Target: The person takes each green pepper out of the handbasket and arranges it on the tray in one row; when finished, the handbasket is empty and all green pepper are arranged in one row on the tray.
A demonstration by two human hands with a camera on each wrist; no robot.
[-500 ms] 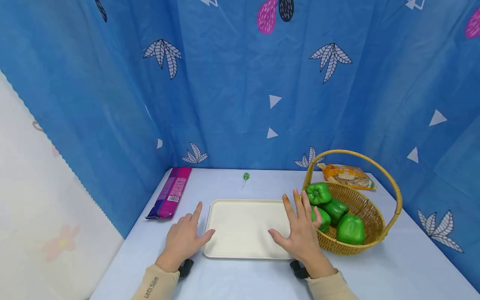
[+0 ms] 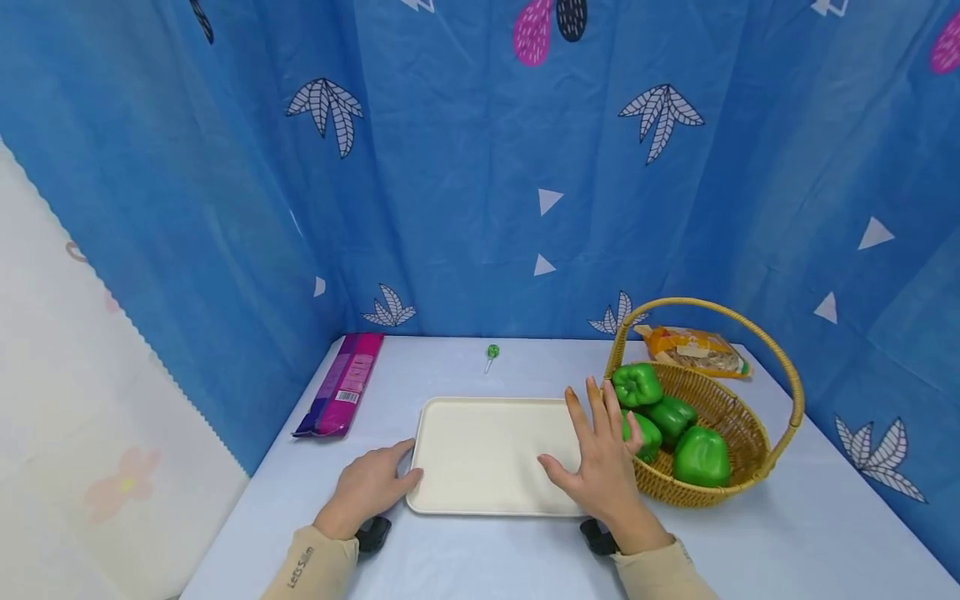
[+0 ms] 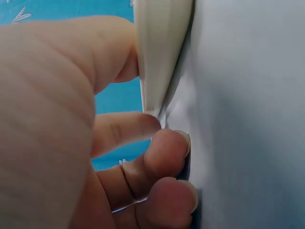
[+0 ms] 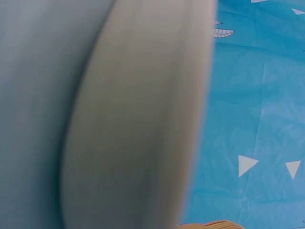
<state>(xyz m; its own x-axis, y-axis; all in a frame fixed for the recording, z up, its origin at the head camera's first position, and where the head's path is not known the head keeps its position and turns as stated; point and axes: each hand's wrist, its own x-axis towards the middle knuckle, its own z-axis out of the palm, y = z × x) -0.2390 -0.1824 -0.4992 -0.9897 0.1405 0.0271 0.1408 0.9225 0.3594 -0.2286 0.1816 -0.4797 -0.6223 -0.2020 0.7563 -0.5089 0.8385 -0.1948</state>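
A shallow cream tray [image 2: 487,454] lies flat on the table. My left hand [image 2: 367,485] is at its left side, the thumb on the rim and the other fingers bent down outside it. In the left wrist view, the thumb meets the tray wall [image 3: 162,52] and the index fingertip touches its lower edge, so the hand pinches that edge. My right hand [image 2: 603,475] hovers over the tray's right end with fingers spread, holding nothing. The right wrist view shows a close, blurred tray side [image 4: 128,133] and no fingers.
Right of the tray stands a wicker basket [image 2: 738,417] with a tall handle and several green bell peppers [image 2: 702,458]. An orange food packet [image 2: 693,350] lies behind it. Farther back is a green lollipop [image 2: 492,352]; a pink and purple packet [image 2: 345,387] lies left.
My left hand has lowered onto the tray's left edge; its pointing index finger has bent down and the thumb has come to the rim. The right hand has barely moved.
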